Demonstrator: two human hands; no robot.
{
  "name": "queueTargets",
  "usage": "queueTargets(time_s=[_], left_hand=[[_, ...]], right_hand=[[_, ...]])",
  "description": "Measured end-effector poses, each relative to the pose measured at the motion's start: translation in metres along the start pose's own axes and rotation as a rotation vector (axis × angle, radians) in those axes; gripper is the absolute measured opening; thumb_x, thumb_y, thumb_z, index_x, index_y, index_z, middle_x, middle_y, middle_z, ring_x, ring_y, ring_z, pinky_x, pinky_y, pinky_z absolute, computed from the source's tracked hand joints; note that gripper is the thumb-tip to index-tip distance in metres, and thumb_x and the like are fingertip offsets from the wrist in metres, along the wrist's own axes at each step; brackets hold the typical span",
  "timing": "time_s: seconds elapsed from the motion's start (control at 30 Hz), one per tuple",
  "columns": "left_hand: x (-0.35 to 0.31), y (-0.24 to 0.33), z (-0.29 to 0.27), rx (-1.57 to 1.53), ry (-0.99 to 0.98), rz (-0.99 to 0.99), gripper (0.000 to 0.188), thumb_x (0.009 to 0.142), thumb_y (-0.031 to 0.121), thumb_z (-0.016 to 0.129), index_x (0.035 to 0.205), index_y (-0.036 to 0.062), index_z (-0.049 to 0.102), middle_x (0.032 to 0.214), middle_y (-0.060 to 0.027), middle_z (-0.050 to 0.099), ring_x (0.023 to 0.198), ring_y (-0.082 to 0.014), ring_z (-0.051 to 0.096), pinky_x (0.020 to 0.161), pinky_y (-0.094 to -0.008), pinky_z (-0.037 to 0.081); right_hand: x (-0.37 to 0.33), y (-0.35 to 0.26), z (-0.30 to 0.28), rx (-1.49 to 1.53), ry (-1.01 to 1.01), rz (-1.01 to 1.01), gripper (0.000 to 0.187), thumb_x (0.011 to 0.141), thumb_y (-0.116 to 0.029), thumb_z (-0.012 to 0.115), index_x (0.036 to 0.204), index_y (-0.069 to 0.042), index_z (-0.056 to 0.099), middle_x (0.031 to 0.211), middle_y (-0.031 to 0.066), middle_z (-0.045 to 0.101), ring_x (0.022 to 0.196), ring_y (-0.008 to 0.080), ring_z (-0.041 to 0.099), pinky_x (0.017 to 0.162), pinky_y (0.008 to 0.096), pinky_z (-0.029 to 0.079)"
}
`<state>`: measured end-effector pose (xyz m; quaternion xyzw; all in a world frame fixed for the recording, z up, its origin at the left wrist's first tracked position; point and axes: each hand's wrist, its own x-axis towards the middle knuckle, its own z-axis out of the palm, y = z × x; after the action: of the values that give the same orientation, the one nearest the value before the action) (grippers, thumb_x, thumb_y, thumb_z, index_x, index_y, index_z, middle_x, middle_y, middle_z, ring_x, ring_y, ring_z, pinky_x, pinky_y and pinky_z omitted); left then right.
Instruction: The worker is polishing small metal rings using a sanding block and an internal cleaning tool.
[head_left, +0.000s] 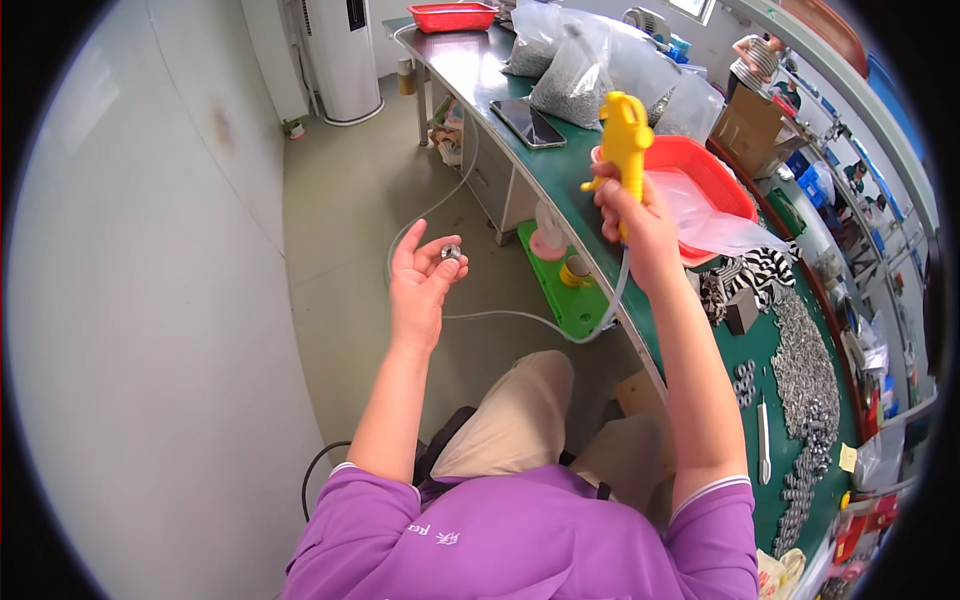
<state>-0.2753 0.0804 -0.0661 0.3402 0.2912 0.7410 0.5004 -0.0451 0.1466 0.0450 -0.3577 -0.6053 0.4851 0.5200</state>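
Observation:
Out over the floor, my left hand (421, 290) pinches a small round metal part (451, 252) with a hole in it between thumb and fingers. My right hand (640, 215) is wrapped around the handle of a yellow air blow gun (626, 140), raised above the bench edge with its body upright. A pale hose (617, 290) runs down from the gun and loops toward the floor. Just behind the gun, a red tray (700, 165) with a clear plastic bag (700, 215) in it sits on the green bench (735, 350).
Loose small metal parts (805, 360) spread along the bench's right side, beside a white pen-like tool (764, 445) and a grey block (742, 311). Farther back are filled plastic bags (575, 85), a phone (528, 122) and another red tray (452, 17). A green platform (565, 290) lies below.

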Motion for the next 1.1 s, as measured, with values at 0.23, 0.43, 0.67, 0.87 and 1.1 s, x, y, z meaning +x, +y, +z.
queueTargets(time_s=[0.23,0.43,0.67,0.87,1.1], left_hand=[[0.004,0.007,-0.010,0.444,0.133,0.415,0.077,0.080,-0.009,0.062,0.144,0.0064,0.022,0.103,-0.0120,0.059,0.086,-0.0140,0.061,0.078,-0.0270,0.052],[0.008,0.011,-0.019,0.609,0.207,0.477,0.080,0.081,-0.008,0.063,0.145,0.0054,0.017,0.104,-0.0133,0.059,0.087,-0.0143,0.060,0.080,-0.0266,0.051],[0.013,0.007,-0.031,0.718,0.257,0.485,0.080,0.081,-0.008,0.063,0.145,0.0034,0.017,0.101,-0.0122,0.060,0.086,-0.0142,0.060,0.080,-0.0266,0.050],[0.012,-0.001,-0.039,0.748,0.247,0.513,0.078,0.082,-0.004,0.063,0.145,0.0080,0.020,0.101,-0.0112,0.061,0.083,-0.0145,0.060,0.080,-0.0283,0.051],[0.013,0.004,-0.041,0.789,0.304,0.535,0.078,0.081,-0.005,0.064,0.145,0.0067,0.022,0.100,-0.0104,0.063,0.083,-0.0141,0.061,0.080,-0.0282,0.050]], right_hand=[[-0.075,0.006,0.030,-0.552,-0.234,0.201,0.029,0.077,-0.026,0.071,0.082,-0.003,0.053,0.078,0.0041,0.055,0.067,0.0134,0.052,0.064,0.0280,0.044],[-0.083,-0.015,0.032,-0.271,-0.414,0.521,0.038,0.090,-0.019,0.055,0.124,-0.007,0.041,0.103,0.0054,0.053,0.080,0.0126,0.065,0.051,0.0242,0.045],[-0.111,0.005,0.018,-0.497,-0.498,0.323,0.030,0.089,-0.026,0.059,0.108,-0.004,0.055,0.081,0.0072,0.060,0.072,0.0153,0.057,0.065,0.0316,0.048],[-0.116,0.001,0.029,-0.703,-0.447,0.391,0.037,0.087,-0.031,0.063,0.107,-0.001,0.055,0.086,0.0183,0.063,0.083,0.0329,0.062,0.073,0.0393,0.048],[-0.119,0.000,0.025,-0.771,-0.415,0.333,0.038,0.086,-0.033,0.064,0.102,0.000,0.055,0.084,0.0202,0.063,0.081,0.0365,0.062,0.073,0.0424,0.049]])
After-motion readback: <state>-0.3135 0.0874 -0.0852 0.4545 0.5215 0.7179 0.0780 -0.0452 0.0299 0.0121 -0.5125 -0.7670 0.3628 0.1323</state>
